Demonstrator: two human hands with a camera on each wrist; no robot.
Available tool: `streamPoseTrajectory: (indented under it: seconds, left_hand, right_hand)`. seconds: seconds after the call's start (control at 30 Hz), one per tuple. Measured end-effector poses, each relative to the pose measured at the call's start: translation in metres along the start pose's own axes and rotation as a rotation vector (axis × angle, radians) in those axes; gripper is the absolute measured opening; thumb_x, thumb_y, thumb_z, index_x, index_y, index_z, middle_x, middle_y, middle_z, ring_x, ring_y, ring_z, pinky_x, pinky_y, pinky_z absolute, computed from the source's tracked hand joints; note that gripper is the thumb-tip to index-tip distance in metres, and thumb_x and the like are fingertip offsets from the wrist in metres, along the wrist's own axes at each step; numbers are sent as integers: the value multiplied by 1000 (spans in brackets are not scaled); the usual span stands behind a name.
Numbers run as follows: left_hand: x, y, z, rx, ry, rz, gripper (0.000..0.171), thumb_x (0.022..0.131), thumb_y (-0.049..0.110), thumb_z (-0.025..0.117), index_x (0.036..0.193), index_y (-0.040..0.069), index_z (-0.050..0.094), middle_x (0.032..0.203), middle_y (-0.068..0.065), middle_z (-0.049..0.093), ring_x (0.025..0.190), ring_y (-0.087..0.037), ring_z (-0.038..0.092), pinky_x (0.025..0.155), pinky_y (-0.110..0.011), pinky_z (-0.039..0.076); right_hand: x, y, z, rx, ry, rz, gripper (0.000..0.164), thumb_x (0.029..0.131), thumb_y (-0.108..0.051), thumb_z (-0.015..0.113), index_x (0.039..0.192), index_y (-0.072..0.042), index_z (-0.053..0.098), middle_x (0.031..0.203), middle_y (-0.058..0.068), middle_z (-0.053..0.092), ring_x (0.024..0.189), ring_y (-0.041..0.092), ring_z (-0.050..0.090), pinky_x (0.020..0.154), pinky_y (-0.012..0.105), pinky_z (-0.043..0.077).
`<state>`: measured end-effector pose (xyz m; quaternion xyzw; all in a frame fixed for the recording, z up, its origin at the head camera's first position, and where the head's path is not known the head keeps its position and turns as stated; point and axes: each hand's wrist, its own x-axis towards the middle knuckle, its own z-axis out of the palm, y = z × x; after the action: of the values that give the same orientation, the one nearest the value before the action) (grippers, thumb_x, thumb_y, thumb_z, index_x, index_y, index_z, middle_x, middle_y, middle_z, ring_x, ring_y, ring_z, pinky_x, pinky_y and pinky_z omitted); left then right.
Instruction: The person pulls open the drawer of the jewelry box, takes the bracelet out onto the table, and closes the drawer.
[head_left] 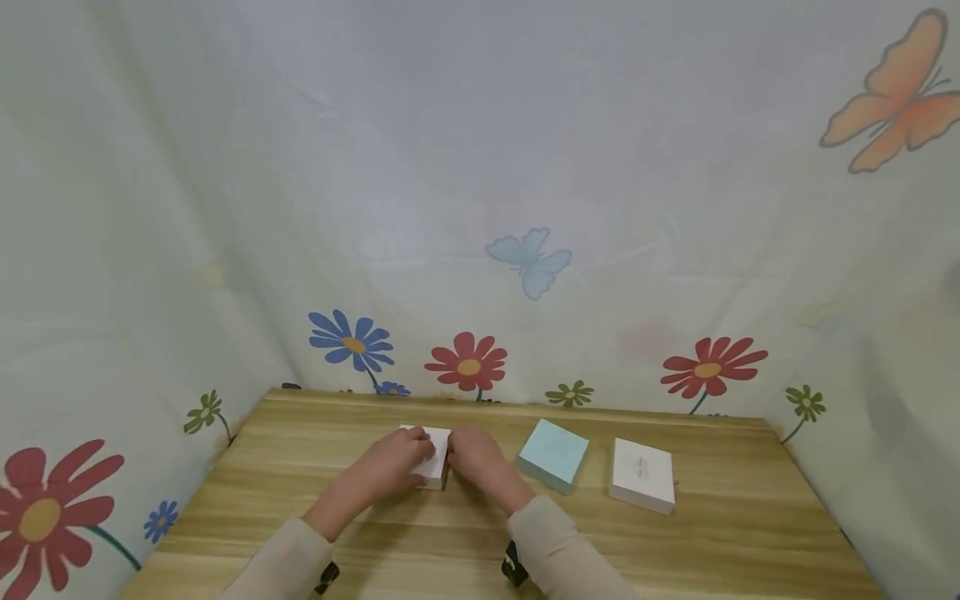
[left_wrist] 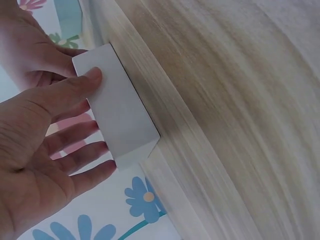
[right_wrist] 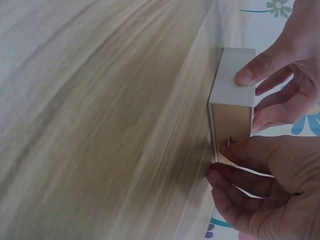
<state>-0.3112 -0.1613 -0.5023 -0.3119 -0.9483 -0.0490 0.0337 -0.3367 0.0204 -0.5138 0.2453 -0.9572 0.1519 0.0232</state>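
Note:
A small white box (head_left: 441,444) sits toward the back of the wooden table, between both hands. My left hand (head_left: 393,461) grips it from the left. In the left wrist view the left thumb lies on the white face of the box (left_wrist: 122,107), and the fingers reach the opposite edge. My right hand (head_left: 480,458) is at the right end, its fingers curled. In the right wrist view that end is a tan panel (right_wrist: 230,120) set inside the white sleeve. A small dark tab (right_wrist: 230,140) shows there, pinched at the right thumb tip; the fingertips partly hide it.
A light blue box (head_left: 553,454) lies to the right of the hands, turned at an angle. Farther right is another white box (head_left: 642,473) with small grey print on top. A flower-printed curtain (head_left: 405,275) hangs behind the table (head_left: 735,533).

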Motion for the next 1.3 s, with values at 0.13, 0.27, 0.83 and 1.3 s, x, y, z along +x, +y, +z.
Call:
streamPoseTrajectory:
  seconds: [0.13, 0.27, 0.83, 1.3]
  left_hand:
    - [0, 1, 0, -18, 2, -9, 33, 80, 24, 88, 106, 10, 74, 117, -11, 66, 103, -31, 65, 91, -45, 55]
    - [0, 1, 1, -11, 7, -12, 34, 80, 24, 88, 107, 9, 74, 119, -12, 66, 104, -31, 65, 92, -46, 54]
    - [0, 1, -2, -49, -9, -46, 37, 81, 22, 87, 112, 7, 75, 123, -14, 66, 109, -33, 64, 96, -47, 53]
    - [0, 2, -5, -55, -25, -41, 37, 79, 22, 88, 111, 7, 75, 120, -12, 67, 106, -31, 65, 95, -46, 53]
  right_hand:
    - [1, 2, 1, 9, -14, 3, 12, 96, -13, 69, 88, -5, 74, 70, 0, 55, 65, 15, 48, 62, 26, 42]
    - [1, 1, 3, -4, -13, -4, 14, 97, -15, 69, 91, -4, 75, 71, 0, 57, 65, 16, 49, 63, 26, 43]
    - [-9, 8, -2, -16, -13, 31, 22, 92, -9, 69, 72, -9, 62, 67, 1, 52, 61, 16, 46, 59, 30, 44]
    - [-15, 14, 3, 33, 21, 41, 25, 95, -10, 66, 70, -9, 65, 62, -1, 50, 57, 14, 44, 53, 27, 39]
